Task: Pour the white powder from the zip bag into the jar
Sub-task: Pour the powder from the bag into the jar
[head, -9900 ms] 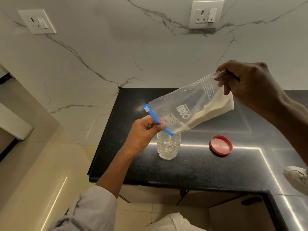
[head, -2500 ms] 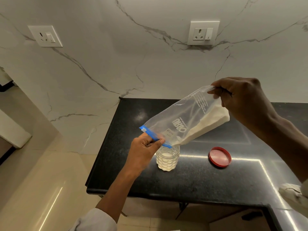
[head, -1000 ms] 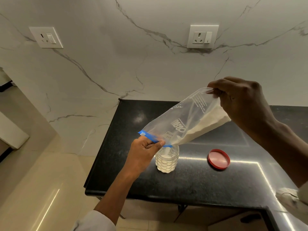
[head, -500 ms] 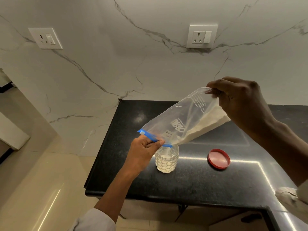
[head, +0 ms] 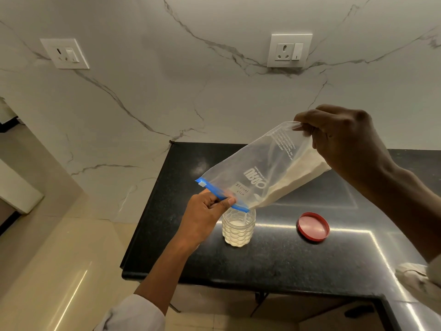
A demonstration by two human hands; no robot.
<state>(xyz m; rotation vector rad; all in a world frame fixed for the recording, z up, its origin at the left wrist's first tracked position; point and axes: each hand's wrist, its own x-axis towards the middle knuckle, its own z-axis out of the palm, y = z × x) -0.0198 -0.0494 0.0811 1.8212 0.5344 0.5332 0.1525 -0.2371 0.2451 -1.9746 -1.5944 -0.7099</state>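
Left hand: your left hand [head: 205, 211] pinches the blue zip edge of the zip bag [head: 253, 173], thumb against curled fingers.
Right hand: your right hand [head: 343, 144] grips the raised bottom corner.
Bag: tilted, mouth over the jar [head: 237, 226].
Powder: white powder [head: 293, 180] along the lower side; jar seems over half full.
Lid: red lid [head: 313, 226] on the black counter [head: 274, 256], right of jar.

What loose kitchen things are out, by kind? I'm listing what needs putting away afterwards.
Zip bag of white powder, held over the jar: 1
Clear jar, partly filled: 1
Red lid, lying on the black counter: 1
Total: 3
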